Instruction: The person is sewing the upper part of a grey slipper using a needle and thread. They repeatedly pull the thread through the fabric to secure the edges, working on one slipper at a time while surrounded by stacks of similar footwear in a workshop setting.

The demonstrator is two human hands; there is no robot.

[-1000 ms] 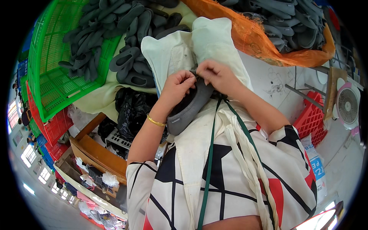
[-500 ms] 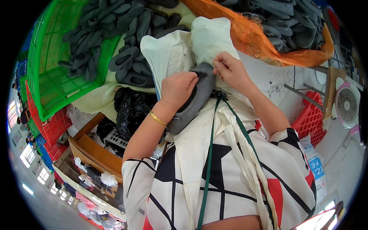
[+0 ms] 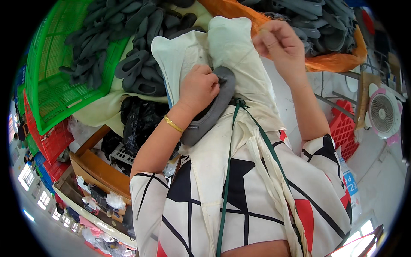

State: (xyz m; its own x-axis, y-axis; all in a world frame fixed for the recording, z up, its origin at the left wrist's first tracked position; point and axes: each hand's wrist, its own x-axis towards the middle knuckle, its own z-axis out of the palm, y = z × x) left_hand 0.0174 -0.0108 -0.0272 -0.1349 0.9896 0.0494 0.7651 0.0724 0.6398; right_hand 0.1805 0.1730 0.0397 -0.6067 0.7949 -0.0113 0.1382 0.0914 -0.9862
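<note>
A grey slip-on shoe (image 3: 206, 112) lies on my lap, over the cream apron (image 3: 233, 51), its opening turned up. My left hand (image 3: 199, 89) is closed on the shoe's upper edge, fingers curled in at the opening. Up and to the right, away from the shoe, my right hand (image 3: 282, 47) is raised with thumb and forefinger pinched together. Whatever it pinches is too fine to make out. Part of the shoe's opening is hidden behind my left hand.
A green plastic crate (image 3: 55, 81) on the left holds many grey shoes (image 3: 92, 55). More shoes fill an orange sack (image 3: 334, 63) at the far right. Black plastic bags (image 3: 139, 120) lie left of my lap. A fan (image 3: 384, 110) and red crate (image 3: 342, 128) stand right.
My right hand has moved up and right, away from the shoe, still pinched. My left hand stays on the shoe with its fingers curled further over the edge.
</note>
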